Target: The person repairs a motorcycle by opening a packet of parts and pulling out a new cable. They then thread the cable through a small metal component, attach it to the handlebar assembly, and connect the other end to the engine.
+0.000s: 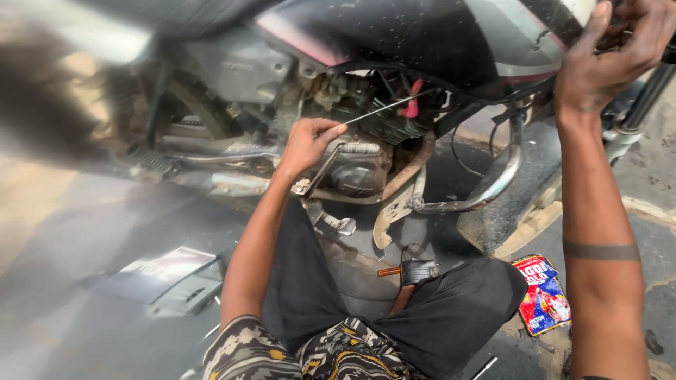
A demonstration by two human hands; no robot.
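I am crouched beside a black motorcycle (394, 35), looking down at its engine (355, 169). My left hand (308, 144) is closed around a thin metal rod (384, 109) that slants up and to the right toward a red plug cap (412, 105) on the engine's top. My right hand (620, 49) reaches up at the top right, its fingers curled around a part by the handlebar; that part is mostly cut off by the frame edge. The chrome exhaust pipe (493, 186) curves down between my arms.
A grey side panel (165, 278) lies on the ground at the left. A red and blue wrapper (542, 295) lies by my right knee. A small tool with an orange handle (405, 271) sits on the ground near the kickstand area. The left edge is blurred.
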